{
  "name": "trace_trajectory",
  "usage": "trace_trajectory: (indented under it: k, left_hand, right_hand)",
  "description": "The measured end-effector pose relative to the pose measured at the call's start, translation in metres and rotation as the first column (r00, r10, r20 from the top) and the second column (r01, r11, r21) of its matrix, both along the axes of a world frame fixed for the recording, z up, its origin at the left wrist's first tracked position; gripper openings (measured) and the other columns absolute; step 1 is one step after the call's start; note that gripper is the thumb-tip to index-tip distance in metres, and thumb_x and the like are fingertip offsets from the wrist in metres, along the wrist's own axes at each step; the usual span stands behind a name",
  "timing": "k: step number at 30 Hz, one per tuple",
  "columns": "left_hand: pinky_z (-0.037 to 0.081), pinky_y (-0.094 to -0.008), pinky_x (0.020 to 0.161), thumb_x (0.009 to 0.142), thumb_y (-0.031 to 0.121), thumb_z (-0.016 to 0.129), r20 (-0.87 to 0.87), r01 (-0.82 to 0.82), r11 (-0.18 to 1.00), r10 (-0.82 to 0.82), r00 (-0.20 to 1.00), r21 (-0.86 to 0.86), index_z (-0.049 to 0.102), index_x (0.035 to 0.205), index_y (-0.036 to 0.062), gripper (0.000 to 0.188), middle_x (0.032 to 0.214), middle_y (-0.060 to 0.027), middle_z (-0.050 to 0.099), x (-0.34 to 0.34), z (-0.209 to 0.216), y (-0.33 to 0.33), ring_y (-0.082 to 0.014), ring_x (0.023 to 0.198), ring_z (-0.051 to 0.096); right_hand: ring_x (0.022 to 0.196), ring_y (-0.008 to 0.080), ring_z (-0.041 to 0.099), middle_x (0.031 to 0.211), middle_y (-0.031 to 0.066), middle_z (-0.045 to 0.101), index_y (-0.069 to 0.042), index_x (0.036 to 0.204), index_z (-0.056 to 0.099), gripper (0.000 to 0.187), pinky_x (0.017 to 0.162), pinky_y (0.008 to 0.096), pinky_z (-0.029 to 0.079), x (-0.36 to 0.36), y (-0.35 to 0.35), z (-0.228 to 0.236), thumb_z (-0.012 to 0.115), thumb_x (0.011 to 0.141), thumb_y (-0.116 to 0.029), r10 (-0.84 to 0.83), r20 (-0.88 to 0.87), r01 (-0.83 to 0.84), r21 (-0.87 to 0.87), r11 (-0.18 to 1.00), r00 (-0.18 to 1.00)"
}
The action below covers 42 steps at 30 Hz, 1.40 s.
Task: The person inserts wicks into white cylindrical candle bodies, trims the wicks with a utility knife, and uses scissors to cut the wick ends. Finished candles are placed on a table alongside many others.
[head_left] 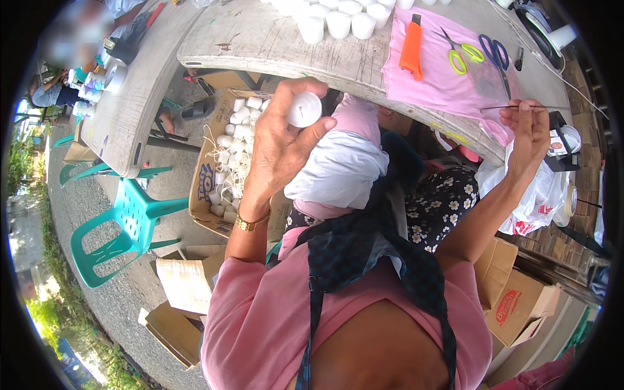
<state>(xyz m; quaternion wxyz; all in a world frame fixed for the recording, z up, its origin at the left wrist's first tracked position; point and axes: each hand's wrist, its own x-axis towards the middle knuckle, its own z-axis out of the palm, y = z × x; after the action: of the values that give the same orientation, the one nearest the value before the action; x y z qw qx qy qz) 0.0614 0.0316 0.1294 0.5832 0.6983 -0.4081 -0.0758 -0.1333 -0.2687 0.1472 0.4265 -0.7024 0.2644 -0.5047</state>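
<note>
My left hand (273, 146) is raised over the near edge of the table. Its thumb and fingers grip a short white candle (304, 110), the round top facing up with a small mark at its middle. To the right, my right hand (530, 130) pinches a thin dark rod (497, 106) that lies roughly level above the pink cloth (406, 88). On that cloth are an orange-handled tool (411, 49), yellow-green scissors (457, 60) and dark blue scissors (497, 57). A bundled white cloth (341, 166) rests on my lap below the candle.
Several white candles (338, 25) stand at the table's far side. Left of my lap, a cardboard box (200, 175) holds white candle pieces with loose strings. A green plastic chair (123, 221) stands left. White plastic bags (520, 205) hang at right, and more cartons (520, 305) sit below.
</note>
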Motion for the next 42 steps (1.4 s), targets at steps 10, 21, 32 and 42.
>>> trace_trajectory:
  k: [10, 21, 32, 42]
  left_hand:
    - [0.05, -0.0299, 0.071, 0.072, 0.006, 0.078, 0.42, -0.03, 0.998, 0.001, 0.907, 0.062, 0.053, 0.106, 0.0064, 0.043, 0.097, -0.0077, 0.064, -0.025, 0.015, -0.024, -0.0181, 0.083, 0.064]
    - [0.05, -0.035, 0.07, 0.073, 0.005, 0.075, 0.464, -0.01, 1.0, 0.006, 0.886, 0.005, 0.054, 0.104, 0.0058, 0.038, 0.098, -0.0101, 0.062, -0.02, 0.011, -0.018, -0.0283, 0.083, 0.063]
    - [0.048, -0.0346, 0.071, 0.061, -0.004, 0.065, 0.504, -0.281, 0.957, 0.279, 0.818, -0.074, 0.058, 0.094, 0.0076, 0.036, 0.09, -0.0058, 0.063, 0.025, -0.012, 0.018, -0.0284, 0.083, 0.058]
    - [0.047, -0.0354, 0.071, 0.061, -0.005, 0.064, 0.536, -0.323, 0.944, 0.307, 0.786, -0.068, 0.059, 0.091, 0.0072, 0.033, 0.088, -0.0055, 0.062, 0.026, -0.004, 0.018, -0.0284, 0.082, 0.056]
  right_hand:
    - [0.056, 0.0318, 0.065, 0.08, 0.0312, 0.06, 0.009, 0.098, 0.037, 0.029, 0.049, 0.0368, 0.058, 0.048, 0.14, 0.034, 0.051, 0.095, -0.016, 0.406, 0.421, -0.336, -0.232, 0.913, 0.811]
    - [0.068, 0.0185, 0.061, 0.082, 0.0172, 0.063, 0.007, 0.096, 0.052, 0.018, 0.066, 0.0279, 0.051, 0.05, 0.145, 0.038, 0.047, 0.096, -0.01, 0.395, 0.15, -0.346, -0.272, 0.898, 0.906]
    - [0.053, 0.02, 0.044, 0.063, 0.0046, 0.047, -0.018, 0.118, 0.066, 0.051, 0.053, 0.0294, 0.041, 0.007, 0.145, 0.039, 0.058, 0.076, 0.01, 0.107, -0.69, -0.546, -0.458, 0.701, 0.716]
    - [0.048, 0.02, 0.04, 0.06, 0.004, 0.034, -0.025, 0.12, 0.066, 0.06, 0.046, 0.0354, 0.036, 0.014, 0.149, 0.032, 0.062, 0.068, 0.007, 0.018, -0.651, -0.517, -0.586, 0.624, 0.759]
